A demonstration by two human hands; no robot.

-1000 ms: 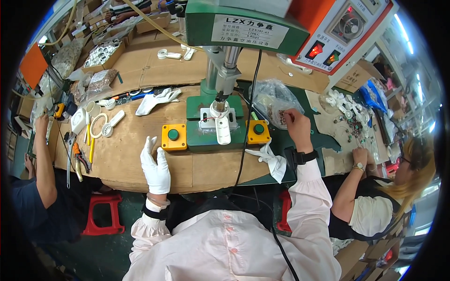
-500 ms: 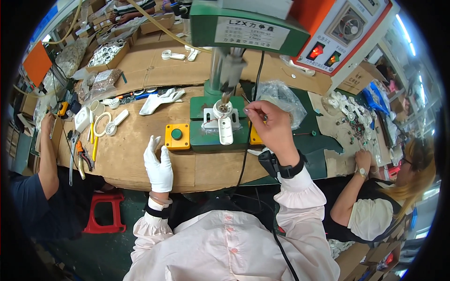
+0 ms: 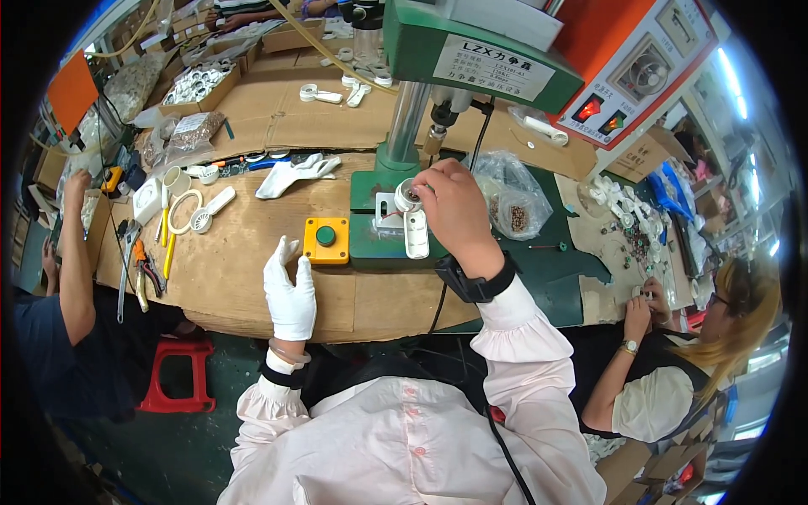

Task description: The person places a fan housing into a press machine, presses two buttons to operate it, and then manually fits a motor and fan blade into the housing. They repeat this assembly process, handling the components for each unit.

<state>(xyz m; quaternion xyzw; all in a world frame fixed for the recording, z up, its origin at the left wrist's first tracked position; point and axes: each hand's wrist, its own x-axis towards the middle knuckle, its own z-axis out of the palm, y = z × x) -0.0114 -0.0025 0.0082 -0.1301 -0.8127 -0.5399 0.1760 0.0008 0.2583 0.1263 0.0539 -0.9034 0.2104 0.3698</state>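
Observation:
On the green base [image 3: 383, 250] of a bench press lies a white plastic housing with a round cup-shaped head and a short handle [image 3: 416, 236]. My bare right hand [image 3: 457, 210] reaches over it, fingers drawn together, fingertips at the round head. What they pinch, if anything, is hidden. Above and beyond the hand is the press's metal ram [image 3: 435, 137], apart from the housing. My left hand [image 3: 289, 295], in a white glove, hovers by the table's front edge with fingers spread and nothing in it. Closest to it is a yellow box with a green push button [image 3: 326, 236].
A white glove [image 3: 296, 175] lies left of the press. Farther left are pliers [image 3: 150, 273] and white plastic parts [image 3: 212, 210]. A clear bag [image 3: 515, 202] with small brown pieces sits at right. Co-workers sit on both sides; a red stool [image 3: 177, 379] stands at left.
My right hand has moved left and onto the housing's round head. The press ram, low over the housing before, now stands higher. My left hand stays open; the view has shifted slightly.

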